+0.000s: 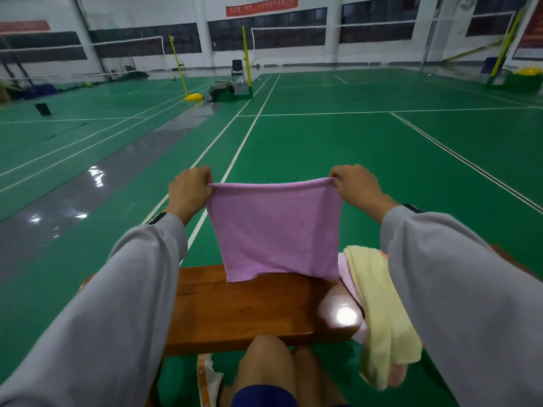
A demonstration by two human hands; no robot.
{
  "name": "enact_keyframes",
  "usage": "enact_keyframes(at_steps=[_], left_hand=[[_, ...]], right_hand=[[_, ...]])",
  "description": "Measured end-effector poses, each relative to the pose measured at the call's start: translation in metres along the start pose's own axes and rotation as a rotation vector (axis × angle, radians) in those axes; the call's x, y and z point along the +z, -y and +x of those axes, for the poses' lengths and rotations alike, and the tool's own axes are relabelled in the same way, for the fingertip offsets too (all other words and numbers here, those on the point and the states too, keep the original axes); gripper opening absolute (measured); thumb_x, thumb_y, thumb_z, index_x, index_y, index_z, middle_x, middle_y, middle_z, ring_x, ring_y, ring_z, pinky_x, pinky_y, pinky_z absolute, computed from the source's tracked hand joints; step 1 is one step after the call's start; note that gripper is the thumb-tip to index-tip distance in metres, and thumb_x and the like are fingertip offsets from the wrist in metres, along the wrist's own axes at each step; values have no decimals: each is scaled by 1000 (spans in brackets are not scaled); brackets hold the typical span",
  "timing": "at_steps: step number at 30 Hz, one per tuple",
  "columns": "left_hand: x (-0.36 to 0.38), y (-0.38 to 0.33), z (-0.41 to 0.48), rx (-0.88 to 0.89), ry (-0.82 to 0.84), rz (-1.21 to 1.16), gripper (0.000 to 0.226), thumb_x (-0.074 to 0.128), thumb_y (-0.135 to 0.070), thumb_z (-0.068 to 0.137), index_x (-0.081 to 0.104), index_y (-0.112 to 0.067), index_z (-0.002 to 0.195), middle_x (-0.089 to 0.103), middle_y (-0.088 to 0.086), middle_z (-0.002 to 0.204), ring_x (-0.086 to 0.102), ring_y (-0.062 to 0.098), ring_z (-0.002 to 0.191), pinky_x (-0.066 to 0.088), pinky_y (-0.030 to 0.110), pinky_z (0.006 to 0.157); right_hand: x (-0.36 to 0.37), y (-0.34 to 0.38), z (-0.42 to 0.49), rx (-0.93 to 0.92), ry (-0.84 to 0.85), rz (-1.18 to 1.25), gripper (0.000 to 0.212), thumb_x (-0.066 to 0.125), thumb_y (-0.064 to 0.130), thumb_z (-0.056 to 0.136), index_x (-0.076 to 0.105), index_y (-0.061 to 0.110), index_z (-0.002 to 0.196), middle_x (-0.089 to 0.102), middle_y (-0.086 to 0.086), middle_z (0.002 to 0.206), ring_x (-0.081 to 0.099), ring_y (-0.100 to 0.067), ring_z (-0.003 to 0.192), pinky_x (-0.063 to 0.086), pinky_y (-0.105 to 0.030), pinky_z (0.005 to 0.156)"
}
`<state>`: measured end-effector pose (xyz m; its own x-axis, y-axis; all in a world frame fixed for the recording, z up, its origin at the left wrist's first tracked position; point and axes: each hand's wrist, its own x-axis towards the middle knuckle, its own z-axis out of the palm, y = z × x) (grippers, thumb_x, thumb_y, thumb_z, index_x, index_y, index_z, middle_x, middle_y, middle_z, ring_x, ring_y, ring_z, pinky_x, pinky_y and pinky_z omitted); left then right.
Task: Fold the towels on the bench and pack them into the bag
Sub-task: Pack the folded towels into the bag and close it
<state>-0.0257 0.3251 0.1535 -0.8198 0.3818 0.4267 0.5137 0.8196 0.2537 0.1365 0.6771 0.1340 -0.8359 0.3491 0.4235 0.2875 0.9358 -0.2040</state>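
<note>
A purple towel (274, 230) hangs stretched in the air above the wooden bench (249, 309). My left hand (189, 190) pinches its upper left corner and my right hand (357, 186) pinches its upper right corner. The towel's lower edge reaches down to the bench top. A pale yellow towel (382, 312) lies draped over the bench's right end, on top of a pink towel (349, 277) that shows beneath it. No bag is in view.
My bare knees (270, 365) are close to the bench's near edge. A white and orange strap-like item (207, 377) lies on the green court floor under the bench. Net posts, a chair and a dark bag stand far off on the courts.
</note>
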Motion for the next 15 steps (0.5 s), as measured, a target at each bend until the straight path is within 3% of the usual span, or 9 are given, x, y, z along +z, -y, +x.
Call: enact_keyframes(at_steps=[5, 9, 12, 15], left_hand=[[-15, -6, 19, -28, -175, -259, 7, 57, -12, 95, 59, -17, 91, 62, 3, 85, 57, 28, 78, 46, 38, 68], [-31, -4, 18, -68, -240, -330, 9, 61, -16, 95, 69, -16, 99, 68, 2, 92, 62, 25, 84, 53, 38, 76], [-34, 9, 1, -49, -173, -336, 16, 72, -20, 91, 79, -10, 101, 76, 8, 94, 68, 25, 84, 55, 36, 81], [-31, 20, -29, -19, 4, -386, 18, 79, -18, 87, 80, -7, 101, 76, 8, 89, 67, 19, 78, 51, 31, 80]], right_hand=[[-19, 11, 19, 110, -151, 148, 27, 51, 10, 95, 73, 18, 107, 74, -11, 105, 66, -34, 94, 51, -37, 76], [-39, 19, 18, 159, -271, 310, 19, 61, 19, 96, 77, 16, 103, 76, -7, 100, 68, -29, 92, 54, -36, 81], [-39, 17, 0, 215, -278, 507, 16, 71, 27, 91, 79, 15, 96, 76, -2, 90, 66, -19, 82, 51, -32, 75], [-21, 9, -33, 423, -187, 987, 13, 77, 24, 88, 74, 12, 87, 66, -2, 78, 54, -14, 73, 45, -29, 67]])
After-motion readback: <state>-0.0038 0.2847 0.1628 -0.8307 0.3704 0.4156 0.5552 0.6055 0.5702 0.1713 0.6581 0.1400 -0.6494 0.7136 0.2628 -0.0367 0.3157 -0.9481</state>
